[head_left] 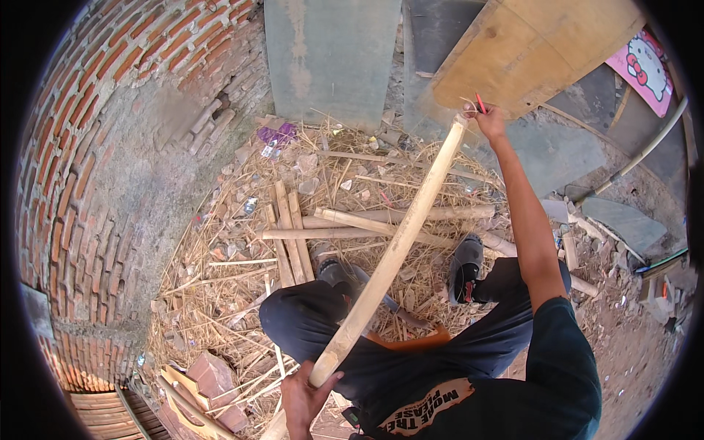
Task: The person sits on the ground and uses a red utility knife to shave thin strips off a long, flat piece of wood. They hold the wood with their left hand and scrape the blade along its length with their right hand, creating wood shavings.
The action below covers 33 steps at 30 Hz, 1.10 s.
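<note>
A long bamboo pole is held aslant in front of the body, over the dark trousers and the straw-littered ground. Near its lower end it is clasped by the left hand, between the thumb and the curled fingers. At its upper end, close to the lower edge of the plywood sheet, a slim red tool is pinched in the right hand, its fingers drawn together; whether a blade or a marking tip is carried by it cannot be made out. The step in hand is judged to be work on that far end, with the pole steadied from the near one. For the next move, a firm left grip and a controlled right wrist seem to be called for, so that the pole is kept from rolling. Split bamboo strips are laid on the ground, toward the lower edge of the grey-green board.
</note>
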Tool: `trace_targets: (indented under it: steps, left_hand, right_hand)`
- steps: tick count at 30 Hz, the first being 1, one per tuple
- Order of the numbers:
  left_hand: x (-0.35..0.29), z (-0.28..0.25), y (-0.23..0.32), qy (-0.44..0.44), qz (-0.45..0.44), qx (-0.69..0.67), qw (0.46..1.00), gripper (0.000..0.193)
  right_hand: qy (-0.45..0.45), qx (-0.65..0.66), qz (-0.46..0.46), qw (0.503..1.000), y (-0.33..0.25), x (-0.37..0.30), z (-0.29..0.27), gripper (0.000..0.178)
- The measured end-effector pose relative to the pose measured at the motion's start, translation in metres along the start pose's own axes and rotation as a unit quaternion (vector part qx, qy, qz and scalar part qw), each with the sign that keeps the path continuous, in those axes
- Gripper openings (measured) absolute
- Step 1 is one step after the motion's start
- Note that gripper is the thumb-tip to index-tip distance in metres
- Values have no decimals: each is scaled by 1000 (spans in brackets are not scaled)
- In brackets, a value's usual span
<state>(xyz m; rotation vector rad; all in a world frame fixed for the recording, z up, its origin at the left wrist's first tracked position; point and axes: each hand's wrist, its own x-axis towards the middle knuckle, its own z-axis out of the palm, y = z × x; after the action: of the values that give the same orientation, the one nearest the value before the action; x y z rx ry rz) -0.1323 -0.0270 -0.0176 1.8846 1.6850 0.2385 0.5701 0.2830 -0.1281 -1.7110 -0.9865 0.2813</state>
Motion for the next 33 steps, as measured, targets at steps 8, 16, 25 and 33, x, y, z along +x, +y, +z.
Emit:
trace_targets:
  steps: [8, 16, 25, 33]
  left_hand:
    - [-2, -8, -11, 5, -65, -71, 995, 36]
    - [7, 11, -29, -28, -91, -243, 965, 32]
    - [46, 19, 35, -133, -25, -488, 862, 29]
    - [83, 39, 73, -148, 81, -456, 874, 39]
  right_hand:
    - [-79, -243, 75, 964, 37, -7, -62, 25]
    - [-432, -386, 141, 803, 4, -46, -62, 46]
    - [-143, 213, 60, 965, -186, -221, -16, 42]
    - [-198, 95, -216, 951, -219, -372, 7, 31]
